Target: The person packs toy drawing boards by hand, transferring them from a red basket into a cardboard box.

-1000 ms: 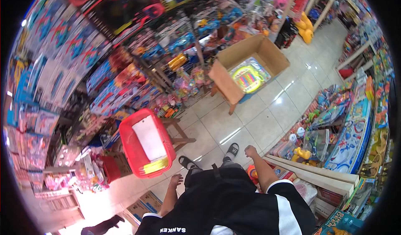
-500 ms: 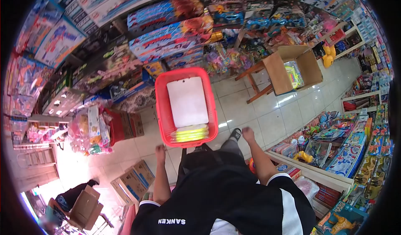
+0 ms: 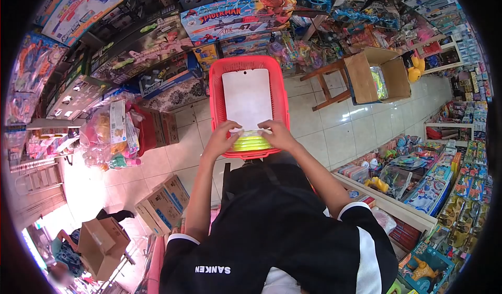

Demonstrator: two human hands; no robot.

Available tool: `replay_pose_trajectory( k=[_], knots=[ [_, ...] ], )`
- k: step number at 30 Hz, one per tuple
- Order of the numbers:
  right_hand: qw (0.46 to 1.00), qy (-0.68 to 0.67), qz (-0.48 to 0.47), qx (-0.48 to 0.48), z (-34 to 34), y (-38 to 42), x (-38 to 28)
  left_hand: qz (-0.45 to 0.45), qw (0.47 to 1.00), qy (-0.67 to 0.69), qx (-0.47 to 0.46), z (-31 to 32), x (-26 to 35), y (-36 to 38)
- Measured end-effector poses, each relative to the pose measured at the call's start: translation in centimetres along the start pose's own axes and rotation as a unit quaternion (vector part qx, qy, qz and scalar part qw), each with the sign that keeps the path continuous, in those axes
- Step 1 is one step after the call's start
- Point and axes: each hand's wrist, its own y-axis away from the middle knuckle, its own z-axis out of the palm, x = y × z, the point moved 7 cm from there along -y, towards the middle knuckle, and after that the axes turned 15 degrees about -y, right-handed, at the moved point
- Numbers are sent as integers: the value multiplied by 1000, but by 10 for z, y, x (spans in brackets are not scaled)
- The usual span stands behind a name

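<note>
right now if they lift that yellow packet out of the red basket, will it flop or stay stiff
Probably floppy: the yellow packet looks thin, flat and plastic-wrapped. Likely light, since both hands, left and right, touch it only at its top edge. The glossy wrap may be slippery. The red basket walls would hinder sliding.

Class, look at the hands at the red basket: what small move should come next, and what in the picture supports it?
Probably lift the yellow packet up out of the red basket. Both hands, left and right, already rest on its top edge at the basket's near end, just below the white sheet, so a grip on it seems ready. Whether the fingers have closed is unclear.
</note>
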Motion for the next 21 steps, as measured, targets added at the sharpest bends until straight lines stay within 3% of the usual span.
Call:
replay_pose_trajectory(
  k=[1,2,4,6,8,12,17,21],
  knots=[
    [993,104,1,-46,10,1,13,24,995,-61,-69,13,2,1],
    [974,208,2,-90,18,2,26,27,995,-62,-71,15,3,2],
    [969,216,16,-116,23,0,31,28,975,-168,-146,33,-4,9],
    [973,196,16,-121,24,2,27,22,976,-155,-150,35,-4,5],
    [971,209,29,-110,22,2,22,-39,971,-131,-197,35,-4,0],
    [969,209,77,-103,16,-2,27,0,976,-112,-184,35,1,-6],
    [967,204,56,-144,18,5,44,-31,965,-81,-246,49,-2,-8],
    [969,204,38,-137,19,5,51,4,969,-105,-224,57,-5,-9]
  ],
)
